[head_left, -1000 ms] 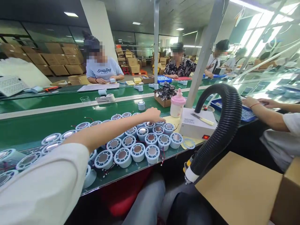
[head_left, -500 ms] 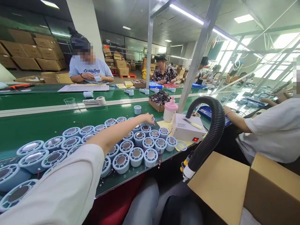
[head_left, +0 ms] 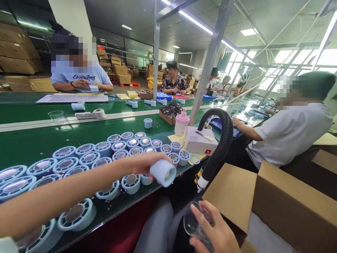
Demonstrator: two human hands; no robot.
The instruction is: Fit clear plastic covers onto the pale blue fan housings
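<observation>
My left hand (head_left: 147,162) is closed round a light-blue cylindrical housing (head_left: 162,173), tilted on its side above the table's front edge. Its open end faces right. Under and behind that arm stand rows of similar blue housings (head_left: 131,180) with round metallic discs on top. Low in the view, over my lap, the fingers of my right hand (head_left: 217,230) grip a clear, round, cup-like plastic piece (head_left: 191,219). It is partly hidden by the fingers and blurred.
A black flexible hose (head_left: 226,137) arches from a white box (head_left: 198,140) with a red switch. Beside it is a pink-lidded bottle (head_left: 181,123). An open cardboard box (head_left: 292,196) stands at the lower right. Co-workers sit opposite and at the right.
My left hand has drawn back from the far end of the rows towards me, now with a housing in it. My right hand has come into view with the clear piece.
</observation>
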